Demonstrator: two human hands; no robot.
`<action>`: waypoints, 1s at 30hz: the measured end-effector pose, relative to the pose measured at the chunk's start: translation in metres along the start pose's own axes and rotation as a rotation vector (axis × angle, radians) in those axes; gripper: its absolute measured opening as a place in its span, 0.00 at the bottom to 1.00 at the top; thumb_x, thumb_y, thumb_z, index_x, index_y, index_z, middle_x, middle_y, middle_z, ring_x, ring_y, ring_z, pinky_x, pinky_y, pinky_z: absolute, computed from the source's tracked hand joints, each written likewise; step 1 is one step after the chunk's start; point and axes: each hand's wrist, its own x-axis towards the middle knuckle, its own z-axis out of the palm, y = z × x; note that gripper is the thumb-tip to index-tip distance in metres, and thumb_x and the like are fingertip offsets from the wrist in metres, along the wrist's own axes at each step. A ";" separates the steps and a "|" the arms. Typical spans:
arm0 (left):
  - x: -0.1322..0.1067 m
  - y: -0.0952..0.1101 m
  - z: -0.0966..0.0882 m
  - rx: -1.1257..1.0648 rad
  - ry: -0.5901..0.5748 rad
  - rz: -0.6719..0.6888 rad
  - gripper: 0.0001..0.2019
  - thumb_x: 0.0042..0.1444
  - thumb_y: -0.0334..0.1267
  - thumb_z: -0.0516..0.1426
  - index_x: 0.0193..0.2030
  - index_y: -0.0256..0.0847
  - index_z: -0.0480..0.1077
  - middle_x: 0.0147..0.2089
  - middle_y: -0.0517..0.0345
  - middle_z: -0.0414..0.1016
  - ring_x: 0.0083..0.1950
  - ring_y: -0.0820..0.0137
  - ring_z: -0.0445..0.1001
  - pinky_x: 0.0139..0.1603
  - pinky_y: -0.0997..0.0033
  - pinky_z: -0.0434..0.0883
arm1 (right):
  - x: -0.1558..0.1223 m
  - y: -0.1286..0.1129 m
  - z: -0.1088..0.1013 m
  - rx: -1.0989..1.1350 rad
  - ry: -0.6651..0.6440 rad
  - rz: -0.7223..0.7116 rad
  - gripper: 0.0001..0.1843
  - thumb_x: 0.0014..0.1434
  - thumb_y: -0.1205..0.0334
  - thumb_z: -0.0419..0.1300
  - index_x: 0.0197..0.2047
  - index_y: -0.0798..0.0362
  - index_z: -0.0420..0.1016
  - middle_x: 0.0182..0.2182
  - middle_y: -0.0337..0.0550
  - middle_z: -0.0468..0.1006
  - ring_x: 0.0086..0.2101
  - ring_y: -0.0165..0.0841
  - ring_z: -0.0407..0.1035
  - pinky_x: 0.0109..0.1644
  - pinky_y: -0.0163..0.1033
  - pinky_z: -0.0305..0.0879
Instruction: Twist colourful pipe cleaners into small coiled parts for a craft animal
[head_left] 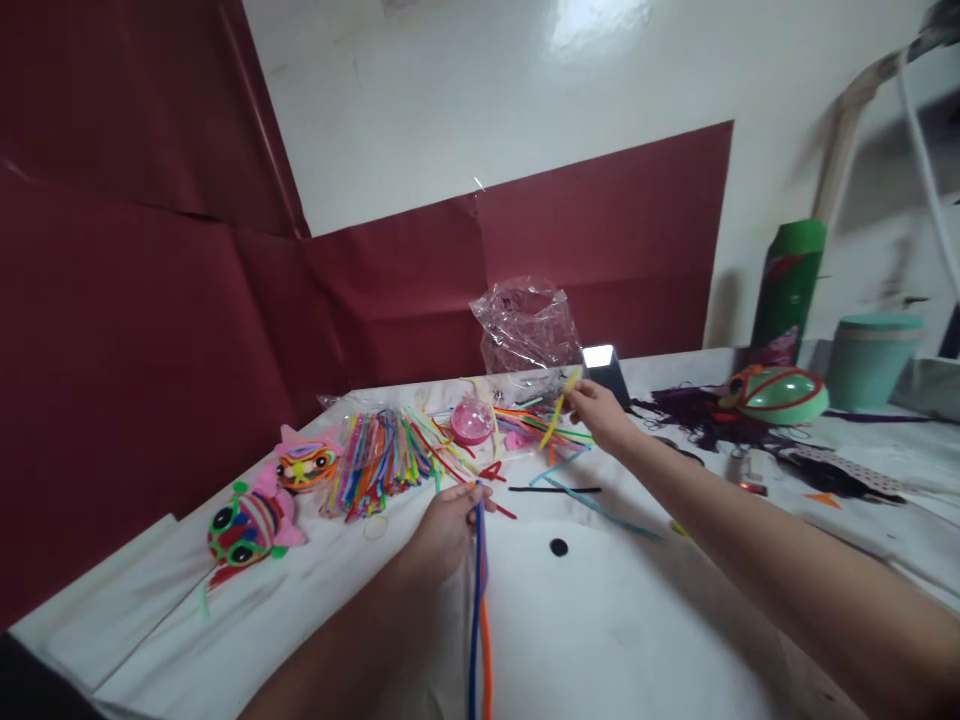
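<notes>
My left hand (pixel 450 525) is closed around a few pipe cleaners (pixel 478 620), blue, purple and orange, which hang down toward me over the white table (pixel 600 640). My right hand (pixel 596 412) reaches forward and pinches a yellow pipe cleaner (pixel 559 410) lifted from a loose pile of coloured pipe cleaners (pixel 532 425). A larger spread of coloured pipe cleaners (pixel 379 460) lies to the left of that pile, just beyond my left hand.
Two pipe-cleaner fish figures (pixel 247 525) (pixel 304 465) lie at the left. A pink round case (pixel 472 422), a crumpled clear bag (pixel 525 325), a small dark box (pixel 606 368), a green-red mask shape (pixel 780 393), a green can (pixel 787 290) and a teal tub (pixel 874 360) stand farther back.
</notes>
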 end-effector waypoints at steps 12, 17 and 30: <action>-0.034 0.011 0.054 -0.036 -0.063 0.051 0.14 0.41 0.46 0.60 0.25 0.34 0.68 0.20 0.60 0.65 0.23 0.75 0.63 0.26 0.74 0.60 | -0.142 -0.046 0.033 0.154 -0.645 0.173 0.06 0.47 0.63 0.55 0.22 0.54 0.61 0.14 0.30 0.62 0.16 0.21 0.52 0.19 0.28 0.46; -0.038 0.002 0.048 0.051 -0.049 0.059 0.15 0.44 0.47 0.58 0.25 0.34 0.69 0.21 0.57 0.67 0.25 0.73 0.65 0.27 0.73 0.62 | -0.148 -0.042 0.035 0.247 -0.646 0.266 0.07 0.48 0.61 0.54 0.24 0.53 0.61 0.14 0.30 0.62 0.16 0.22 0.52 0.18 0.29 0.47; -0.049 0.013 0.044 0.386 0.050 0.205 0.10 0.47 0.39 0.54 0.21 0.37 0.68 0.23 0.61 0.67 0.28 0.73 0.63 0.30 0.76 0.60 | -0.154 -0.038 0.030 -0.059 -0.292 -0.196 0.14 0.56 0.59 0.52 0.46 0.51 0.66 0.33 0.42 0.72 0.30 0.30 0.65 0.33 0.36 0.64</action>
